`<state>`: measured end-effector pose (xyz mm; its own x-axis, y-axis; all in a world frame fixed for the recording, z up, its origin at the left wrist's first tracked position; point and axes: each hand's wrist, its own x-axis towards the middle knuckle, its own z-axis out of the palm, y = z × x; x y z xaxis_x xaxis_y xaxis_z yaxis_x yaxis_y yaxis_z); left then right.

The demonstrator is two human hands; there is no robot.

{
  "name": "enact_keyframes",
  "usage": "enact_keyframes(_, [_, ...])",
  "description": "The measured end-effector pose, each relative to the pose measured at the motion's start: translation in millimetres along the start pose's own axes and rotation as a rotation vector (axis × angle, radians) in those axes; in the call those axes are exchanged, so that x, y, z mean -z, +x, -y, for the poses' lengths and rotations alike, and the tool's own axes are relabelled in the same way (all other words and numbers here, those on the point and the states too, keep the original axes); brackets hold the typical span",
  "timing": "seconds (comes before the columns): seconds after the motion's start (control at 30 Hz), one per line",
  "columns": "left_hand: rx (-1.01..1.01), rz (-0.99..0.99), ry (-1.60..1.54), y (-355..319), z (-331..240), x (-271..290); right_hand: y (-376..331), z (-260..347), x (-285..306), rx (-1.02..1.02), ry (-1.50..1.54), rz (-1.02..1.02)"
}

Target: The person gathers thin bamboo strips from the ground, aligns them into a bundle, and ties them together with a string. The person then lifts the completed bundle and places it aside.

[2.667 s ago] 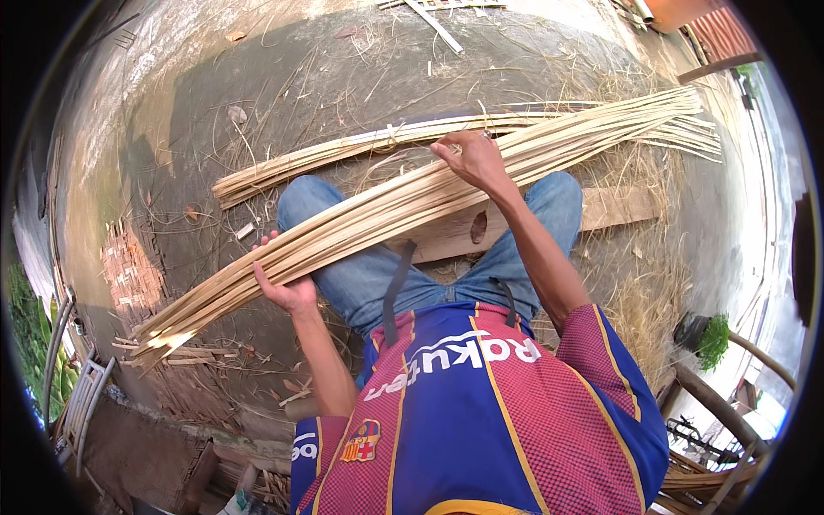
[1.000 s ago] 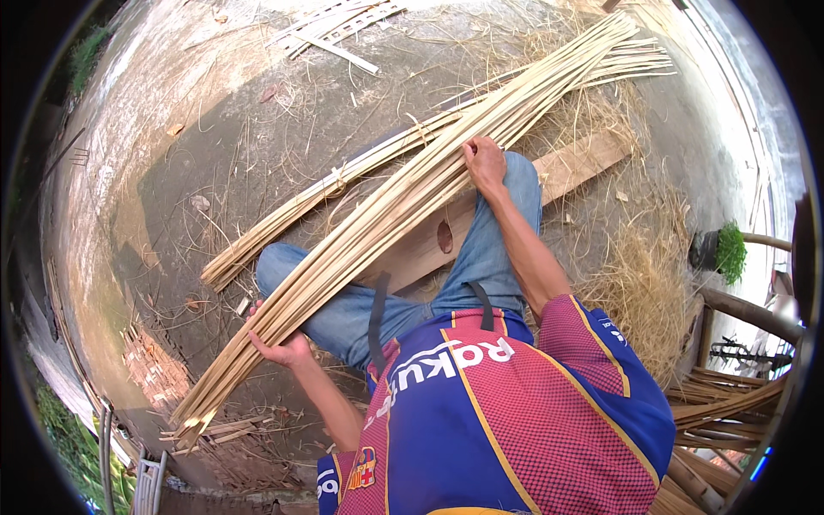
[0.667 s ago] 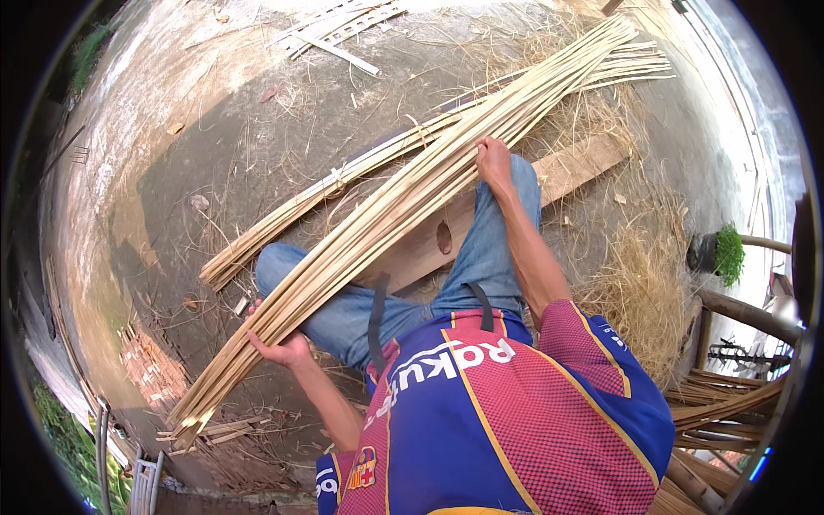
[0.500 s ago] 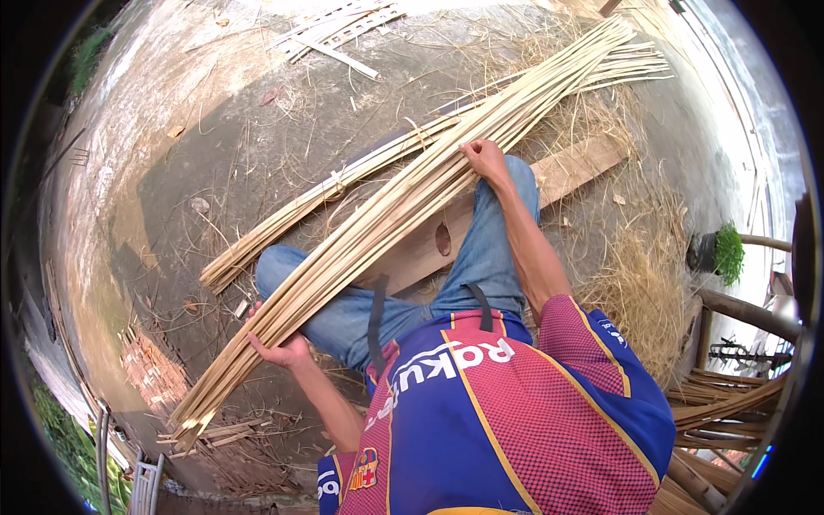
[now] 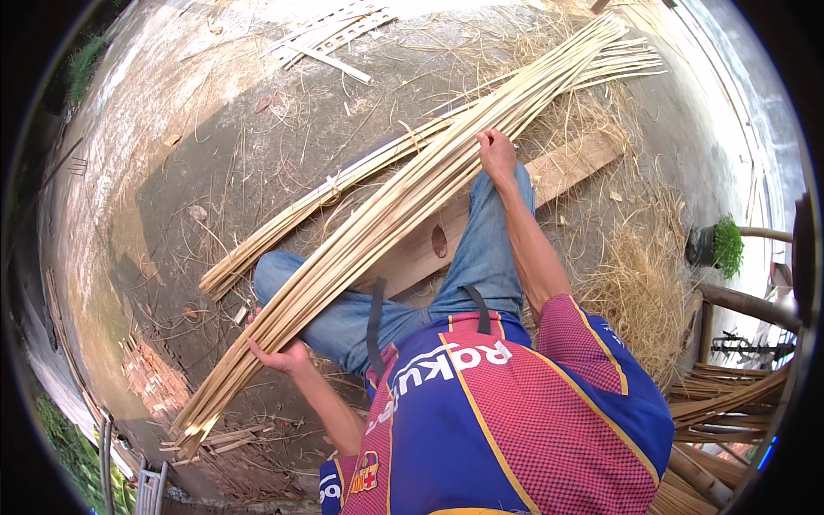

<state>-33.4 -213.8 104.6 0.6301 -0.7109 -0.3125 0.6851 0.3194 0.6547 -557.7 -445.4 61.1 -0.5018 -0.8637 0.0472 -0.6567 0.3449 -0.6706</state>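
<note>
A long bundle of pale split bamboo strips (image 5: 403, 215) lies slantwise across my lap, from the lower left to the upper right. Near its lower end my left hand (image 5: 285, 354) is wrapped round it from beneath, thumb on the near side and fingertips showing at the far side. My right hand (image 5: 498, 156) is closed over the bundle's near edge by my right knee, fingertips pressed together; whatever they pinch is too small to make out. Beyond the bundle, a second, thinner tied bundle of strips (image 5: 283, 225) rests on the ground.
Under my legs lies a wooden plank (image 5: 575, 167) with an oval hole. A heap of fine shavings (image 5: 635, 296) spreads at my right. Slatted pale pieces (image 5: 330, 39) lie far off, broken bits of wood (image 5: 232, 439) at lower left, and a potted plant (image 5: 727, 249) at right.
My right hand has shifted slightly up and to the right along the bundle's edge, its fingers still closed. My left hand keeps its hold, and the bundle stays nearly in place.
</note>
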Motion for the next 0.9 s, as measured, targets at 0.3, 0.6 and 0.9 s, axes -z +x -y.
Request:
enact_keyframes(0.3, [0.026,0.047,-0.040,5.5,-2.0,11.6,42.2,-2.6,-20.7,-0.306,-0.287,0.282])
enact_keyframes(0.6, [0.022,0.044,-0.033,-3.8,-1.1,-4.4,106.7,-62.5,-8.7,-0.273,0.864,-0.187])
enact_keyframes(0.9, [0.005,-0.014,-0.023,-10.2,-3.9,-5.2,56.7,39.9,9.4,0.489,0.130,0.338])
